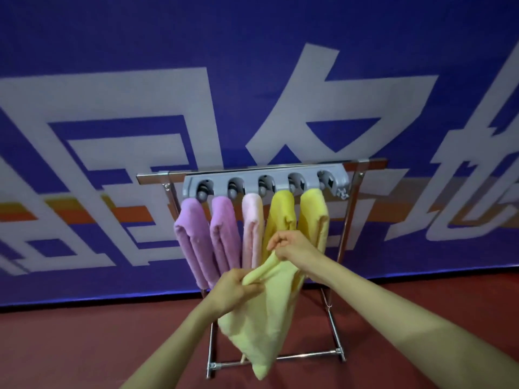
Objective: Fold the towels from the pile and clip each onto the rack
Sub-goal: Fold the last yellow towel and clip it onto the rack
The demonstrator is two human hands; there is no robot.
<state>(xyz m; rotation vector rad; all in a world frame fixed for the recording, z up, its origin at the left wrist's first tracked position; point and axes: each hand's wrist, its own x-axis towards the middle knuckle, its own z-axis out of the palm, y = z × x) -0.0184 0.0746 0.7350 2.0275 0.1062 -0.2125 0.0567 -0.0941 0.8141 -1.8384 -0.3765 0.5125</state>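
the person stands close to the rack [335, 329], both bare hands raised in front of it with a pale yellow towel [261, 327] between them. the left hand [238, 287] has its fingers curled tight round a bunched part of the top edge. the right hand [292, 245], a little higher and farther, pinches the same edge between thumb and fingertips. the cloth hangs from that edge in a long drape toward the rack's near foot bar. gripped at two spots like that, it looks to me as if the edge is being drawn taut, either to square it for a fold or to offer it up to a clip.

the grey clip bar [266, 179] runs across the top of the rack, and all five clips seem taken (from the left: the purple towel [191, 237], the second purple towel [224, 234], the pink towel [252, 228], then the yellow towel [280, 217] and the last yellow towel [314, 214]). each is folded narrow, i'd guess so it hangs clear of its neighbour. i cannot spot a free clip for the one in hand, and no pile is in view. a blue banner [84, 66] hangs behind.
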